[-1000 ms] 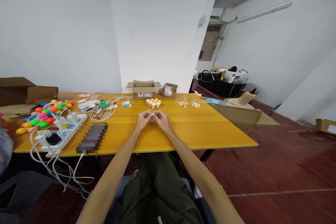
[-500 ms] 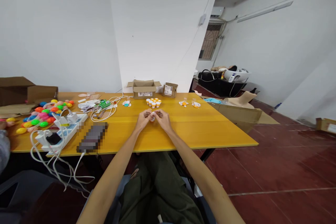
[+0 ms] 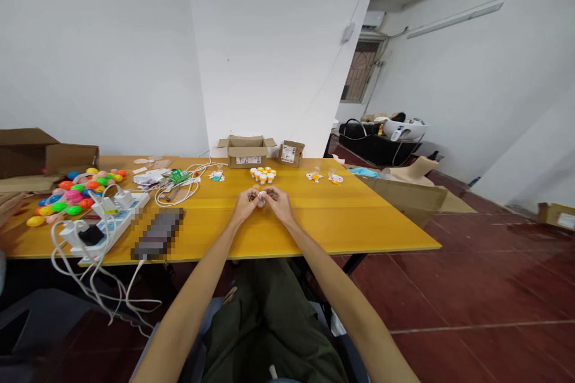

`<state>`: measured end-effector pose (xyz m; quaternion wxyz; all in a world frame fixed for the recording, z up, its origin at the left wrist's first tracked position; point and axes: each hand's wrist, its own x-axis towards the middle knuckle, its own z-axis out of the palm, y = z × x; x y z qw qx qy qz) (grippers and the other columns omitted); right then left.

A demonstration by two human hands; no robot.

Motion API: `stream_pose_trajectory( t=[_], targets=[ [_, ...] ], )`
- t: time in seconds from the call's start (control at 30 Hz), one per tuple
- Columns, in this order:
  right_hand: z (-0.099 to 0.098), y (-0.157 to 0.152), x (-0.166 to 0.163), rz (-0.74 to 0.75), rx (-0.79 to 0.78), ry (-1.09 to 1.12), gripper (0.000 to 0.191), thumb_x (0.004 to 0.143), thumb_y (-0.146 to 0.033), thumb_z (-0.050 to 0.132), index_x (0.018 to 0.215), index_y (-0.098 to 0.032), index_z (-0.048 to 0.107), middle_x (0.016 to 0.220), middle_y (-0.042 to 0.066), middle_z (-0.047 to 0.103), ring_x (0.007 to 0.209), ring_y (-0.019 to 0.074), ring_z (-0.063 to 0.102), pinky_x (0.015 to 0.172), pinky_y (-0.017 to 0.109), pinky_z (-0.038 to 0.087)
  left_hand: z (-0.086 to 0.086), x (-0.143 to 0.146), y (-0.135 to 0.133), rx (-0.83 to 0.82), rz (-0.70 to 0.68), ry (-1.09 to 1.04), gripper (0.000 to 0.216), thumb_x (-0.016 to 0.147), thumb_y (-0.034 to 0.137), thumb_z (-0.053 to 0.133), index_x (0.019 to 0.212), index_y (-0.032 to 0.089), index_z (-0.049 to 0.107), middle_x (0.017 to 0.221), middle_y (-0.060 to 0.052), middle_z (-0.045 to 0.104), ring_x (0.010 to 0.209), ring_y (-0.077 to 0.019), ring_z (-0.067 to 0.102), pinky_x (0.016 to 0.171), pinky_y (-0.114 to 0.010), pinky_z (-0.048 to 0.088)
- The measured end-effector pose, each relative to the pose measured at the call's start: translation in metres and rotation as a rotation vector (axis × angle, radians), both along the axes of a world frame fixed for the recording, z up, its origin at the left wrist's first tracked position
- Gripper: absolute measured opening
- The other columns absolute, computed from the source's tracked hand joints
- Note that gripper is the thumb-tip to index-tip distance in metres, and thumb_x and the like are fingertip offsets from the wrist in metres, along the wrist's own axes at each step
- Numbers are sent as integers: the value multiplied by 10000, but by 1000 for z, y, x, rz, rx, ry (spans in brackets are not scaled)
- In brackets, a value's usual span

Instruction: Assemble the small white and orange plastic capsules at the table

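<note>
My left hand (image 3: 245,206) and my right hand (image 3: 279,203) meet over the yellow table (image 3: 350,227), fingertips pinched from both sides on a small whitish, partly clear cup-like piece (image 3: 261,200). Its exact kind is too small to make out, and the fingers cover part of it. Just beyond my hands stands a cluster of small cups with white and orange tops (image 3: 263,176). Small white and orange parts (image 3: 314,177) lie to the right of the cluster, with another little group (image 3: 335,179) beside them. White and teal parts (image 3: 216,177) lie to its left.
Two cardboard boxes, one open (image 3: 246,155) and one smaller (image 3: 291,154), stand against the wall. At left are a power strip (image 3: 114,224) with trailing cables, a blurred phone-like object (image 3: 159,233) and colourful plastic eggs (image 3: 74,196). Another person's hand (image 3: 9,208) shows at the left edge.
My hands stay almost in place, still pinching the small piece, which shows a little more white between the fingers. At the far left, the other person's hand and sleeve have shifted.
</note>
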<state>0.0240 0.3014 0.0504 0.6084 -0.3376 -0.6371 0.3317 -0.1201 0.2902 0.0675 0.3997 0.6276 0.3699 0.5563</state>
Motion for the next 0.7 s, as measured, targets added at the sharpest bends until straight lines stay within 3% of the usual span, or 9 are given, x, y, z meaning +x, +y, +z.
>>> stream_pose_trajectory(
  t=[0.27, 0.7],
  targets=[
    [-2, 6, 2, 63, -68, 62, 342, 709, -506, 762, 883, -216, 713, 864, 55, 764, 833, 210, 717, 784, 338, 599, 2, 0, -1, -2, -14, -13, 359, 655, 479, 832, 671, 191, 619, 665, -9, 685, 653, -165, 647, 668, -285, 535],
    [5, 0, 5, 46, -20, -10, 257, 741, -480, 723, 774, -225, 737, 816, 41, 772, 789, 222, 707, 749, 338, 587, 6, -1, -4, 53, -7, 18, 311, 692, 470, 801, 692, 203, 642, 700, 5, 654, 711, -165, 600, 711, -278, 492]
  ],
)
